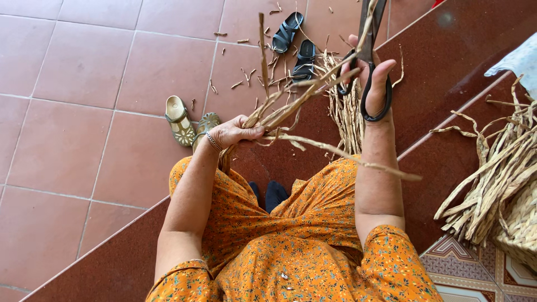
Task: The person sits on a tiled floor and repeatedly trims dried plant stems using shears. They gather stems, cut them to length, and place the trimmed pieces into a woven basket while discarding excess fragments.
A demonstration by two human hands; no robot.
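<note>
The scissors' (373,61) blade tips run off the top edge above the right hand (376,72). The right fingers sit inside the handle loops, partly hidden. Right of the scissors, the woven basket (520,229) and pale cloth (517,61) are cut by the right edge.

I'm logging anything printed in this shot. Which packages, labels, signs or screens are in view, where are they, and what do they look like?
None in view: no package, label, sign or screen.
The left hand grips a bundle of dried fibre strips; the right hand holds black-handled scissors. Neither shows a label.
</note>
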